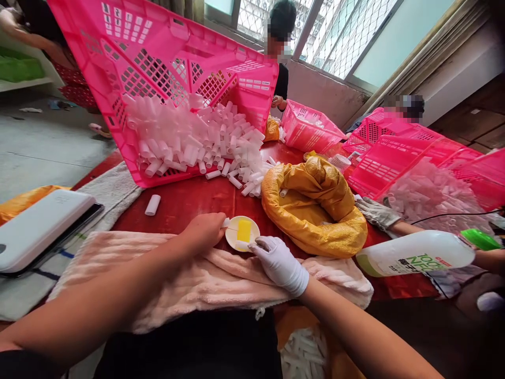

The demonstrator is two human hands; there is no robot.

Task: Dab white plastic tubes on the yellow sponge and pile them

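The left hand [207,229], bare, pinches a small white piece [226,222] between its fingers, at the left rim of the dish [255,229]. The gloved right hand [278,263] has its fingers drawn close together on a white tube [243,245] at the near rim. A light, level pinch would likely serve best, with the tube held by its end so that the glove clears the yellow pad [243,230]; pressing hard on the rim could tip the dish.

The pad lies in the dish, between the fingertips of both hands. It looks bright, flat and roughly square, with a yellow smear on the dish just nearer the wearer. The dish is round, shallow and off-white; the tube looks plain, short and smooth. What the pad is made of cannot be told.
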